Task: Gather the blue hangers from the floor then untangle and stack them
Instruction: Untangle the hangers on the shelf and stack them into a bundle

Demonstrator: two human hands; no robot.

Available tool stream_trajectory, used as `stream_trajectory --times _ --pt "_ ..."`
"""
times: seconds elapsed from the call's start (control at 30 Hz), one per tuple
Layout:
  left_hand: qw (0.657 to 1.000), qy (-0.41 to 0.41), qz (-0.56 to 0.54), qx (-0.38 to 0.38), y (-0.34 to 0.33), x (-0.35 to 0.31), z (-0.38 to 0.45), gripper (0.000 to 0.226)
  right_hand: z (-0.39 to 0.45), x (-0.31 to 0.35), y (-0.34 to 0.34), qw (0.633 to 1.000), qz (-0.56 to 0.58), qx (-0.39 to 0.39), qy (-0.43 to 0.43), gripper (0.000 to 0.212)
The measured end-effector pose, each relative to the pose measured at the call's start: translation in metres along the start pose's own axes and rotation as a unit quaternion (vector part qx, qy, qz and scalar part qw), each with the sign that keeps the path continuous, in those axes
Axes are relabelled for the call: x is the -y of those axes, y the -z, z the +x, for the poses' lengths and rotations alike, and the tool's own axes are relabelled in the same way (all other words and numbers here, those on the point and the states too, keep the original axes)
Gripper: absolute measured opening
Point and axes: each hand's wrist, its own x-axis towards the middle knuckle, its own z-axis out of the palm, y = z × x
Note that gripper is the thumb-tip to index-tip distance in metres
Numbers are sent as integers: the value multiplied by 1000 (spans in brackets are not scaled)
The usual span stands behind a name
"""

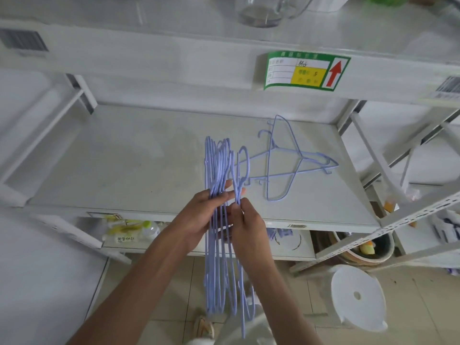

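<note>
Left hand clamps the bundle of blue hangers over the shelf edge; right hand fingers pinch one hanger, apparently hook-snagged. Best drawn sideways, clear, then laid on the loose hangers.

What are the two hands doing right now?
Left hand: closed around the bunch of blue hangers.
Right hand: fingers pinched on one hanger at the bunch's edge.
</note>
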Motion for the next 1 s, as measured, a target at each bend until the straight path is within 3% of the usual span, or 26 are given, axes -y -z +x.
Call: stream_trajectory --times 0.13,0.27,0.4,0.5,0.57,0.63,0.73,0.8,0.9,1.0 --pt "999 -21 38 -13 -8 7 -5 30 2 7 -4 1000 -23 1 5 29" --pt "996 -58 -66 -23 -9 26 -4 36 5 6 -12 992 -128 -5 17 35" --pt "999 -28 -17 -5 3 29 4 45 15 7 -9 998 -4 47 -41 30" --pt "994 26 -68 76 6 29 10 58 25 4 -9 988 59 67 -129 36" --pt "994 -6 -70 85 6 31 14 54 25 5 -7 947 177 130 -232 48" --pt "996 -75 -31 45 5 31 20 38 21 3 1 909 243 199 -275 57" --pt "987 -130 -89 -18 7 26 31 29 7 -2 6 880 278 258 -285 67" --pt "982 -149 -114 -25 12 17 36 29 -7 -6 5 874 302 278 -261 53" --pt "988 -108 -107 27 15 11 35 26 -22 -16 0 879 319 288 -205 32" --pt "985 -31 -127 110 25 12 35 31 -20 -24 0 855 353 321 -204 32"
